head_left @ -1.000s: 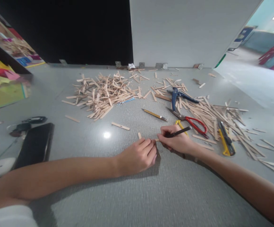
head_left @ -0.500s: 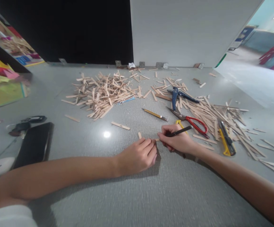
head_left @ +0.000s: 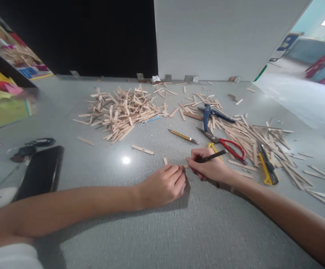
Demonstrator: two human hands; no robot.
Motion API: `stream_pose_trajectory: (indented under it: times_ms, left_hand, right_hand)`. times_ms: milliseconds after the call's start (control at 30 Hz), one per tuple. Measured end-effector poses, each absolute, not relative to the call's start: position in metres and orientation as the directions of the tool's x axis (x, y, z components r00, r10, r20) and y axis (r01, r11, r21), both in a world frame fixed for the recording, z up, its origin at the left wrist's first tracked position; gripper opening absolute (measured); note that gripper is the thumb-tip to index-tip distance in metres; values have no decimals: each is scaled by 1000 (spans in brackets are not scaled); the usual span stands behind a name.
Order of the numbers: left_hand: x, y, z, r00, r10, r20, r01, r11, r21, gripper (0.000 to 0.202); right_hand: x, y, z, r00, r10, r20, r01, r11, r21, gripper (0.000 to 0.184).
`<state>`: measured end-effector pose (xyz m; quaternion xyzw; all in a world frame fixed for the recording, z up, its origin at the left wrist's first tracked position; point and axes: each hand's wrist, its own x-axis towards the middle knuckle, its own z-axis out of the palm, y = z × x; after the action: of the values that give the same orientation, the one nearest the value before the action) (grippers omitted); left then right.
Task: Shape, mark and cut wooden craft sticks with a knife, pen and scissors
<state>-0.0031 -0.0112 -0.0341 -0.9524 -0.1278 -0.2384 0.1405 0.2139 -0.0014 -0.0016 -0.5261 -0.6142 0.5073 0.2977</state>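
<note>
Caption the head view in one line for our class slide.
Left hand at a craft stick, right hand gripping a slim black tool, red-handled scissors and yellow snap-off cutter nearby.

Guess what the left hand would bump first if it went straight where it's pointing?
Probably the right hand, just past the small stick that the left hand seems to touch; depth is hard to judge here.

no text, label, brand, number or sign can be read here.
</note>
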Motion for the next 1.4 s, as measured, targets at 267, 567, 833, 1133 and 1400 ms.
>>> stream_pose_trajectory:
  times_ms: [267,567,833,1133,1400]
  left_hand:
    - [-1,-10,-32,846,176,504,324,-920,-223,36]
    - [-2,-11,-33,849,183,496,321,-924,-208,32]
    - [-3,-8,-32,847,173,503,297,-938,-177,33]
    - [-3,-8,-32,851,184,493,307,-934,-183,34]
    - [-2,-8,-33,848,181,497,303,-937,-176,33]
  right_hand:
    - [214,-1,0,-280,948,-153,351,-48,-935,53]
    - [214,-1,0,-286,944,-168,366,-55,-929,53]
    - [215,0,0,-279,946,-168,352,-62,-934,53]
    - [212,1,-1,-279,947,-160,356,-52,-933,50]
    - [211,1,-2,-283,948,-147,347,-42,-937,54]
